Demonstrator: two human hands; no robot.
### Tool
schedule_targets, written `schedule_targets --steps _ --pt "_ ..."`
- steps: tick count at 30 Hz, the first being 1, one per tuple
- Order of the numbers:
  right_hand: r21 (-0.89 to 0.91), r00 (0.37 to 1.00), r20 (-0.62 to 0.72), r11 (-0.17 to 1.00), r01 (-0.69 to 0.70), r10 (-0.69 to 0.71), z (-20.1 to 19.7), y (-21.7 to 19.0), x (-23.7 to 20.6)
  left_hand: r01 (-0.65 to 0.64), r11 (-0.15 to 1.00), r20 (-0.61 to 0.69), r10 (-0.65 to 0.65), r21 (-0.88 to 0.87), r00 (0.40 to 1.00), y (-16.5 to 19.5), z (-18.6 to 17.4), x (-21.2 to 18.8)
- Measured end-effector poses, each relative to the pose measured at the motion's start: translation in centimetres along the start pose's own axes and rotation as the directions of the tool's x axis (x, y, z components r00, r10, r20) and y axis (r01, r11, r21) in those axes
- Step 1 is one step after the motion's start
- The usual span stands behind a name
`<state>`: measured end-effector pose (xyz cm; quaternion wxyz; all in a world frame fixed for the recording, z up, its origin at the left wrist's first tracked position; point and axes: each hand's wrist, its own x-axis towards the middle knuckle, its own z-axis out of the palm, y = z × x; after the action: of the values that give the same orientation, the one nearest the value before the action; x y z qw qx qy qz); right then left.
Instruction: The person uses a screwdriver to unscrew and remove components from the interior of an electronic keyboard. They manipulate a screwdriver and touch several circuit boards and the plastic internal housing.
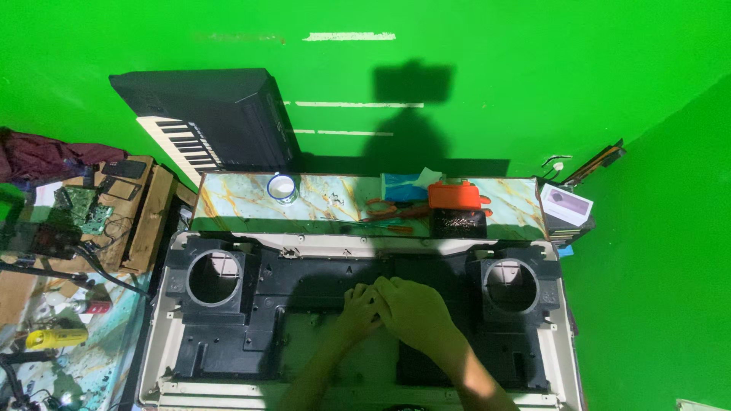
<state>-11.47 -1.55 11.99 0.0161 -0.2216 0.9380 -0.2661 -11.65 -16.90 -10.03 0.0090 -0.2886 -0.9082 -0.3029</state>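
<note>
black plastic panel lies under both hands, right hand overlapping left hand, pressed flat.

1. The right hand lies over the left hand, hiding most of its fingers.
2. The black panel beneath both hands is hidden.
3. Both forearms are cut off by the bottom edge.

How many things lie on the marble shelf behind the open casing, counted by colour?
White: 1, the cup
Blue: 1, the cloth pack
Orange: 1, the box
Black: 1, the box
Red: 1, a cluster of tools, number unclear
Total: 5

Both hands, left and right, rest on the casing, not the shelf.
</note>
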Motion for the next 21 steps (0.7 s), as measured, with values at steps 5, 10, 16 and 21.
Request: schedule_targets --steps 5,10,16,21 --pt "-0.012 0.999 -0.039 1.0 0.016 -0.016 0.03 -0.05 -0.04 -0.015 0.999 -0.002 0.015 -0.036 1.0 0.09 -0.23 -0.23" --pt "0.077 0.996 0.018 0.993 -0.093 0.092 -0.29 -0.37 -0.06 0.01 1.0 0.054 -0.011 0.003 0.998 0.13 -0.36 -0.13" --pt "0.048 1.0 0.023 0.999 -0.018 0.017 -0.8 -0.78 -0.18 0.046 0.988 0.054 -0.038 -0.147 0.998 0.0 -0.46 -0.05" --pt "0.064 0.988 -0.02 0.987 -0.15 0.152 -0.38 -0.59 -0.19 0.042 0.996 0.037 -0.039 -0.082 0.999 -0.03 -0.27 0.07"
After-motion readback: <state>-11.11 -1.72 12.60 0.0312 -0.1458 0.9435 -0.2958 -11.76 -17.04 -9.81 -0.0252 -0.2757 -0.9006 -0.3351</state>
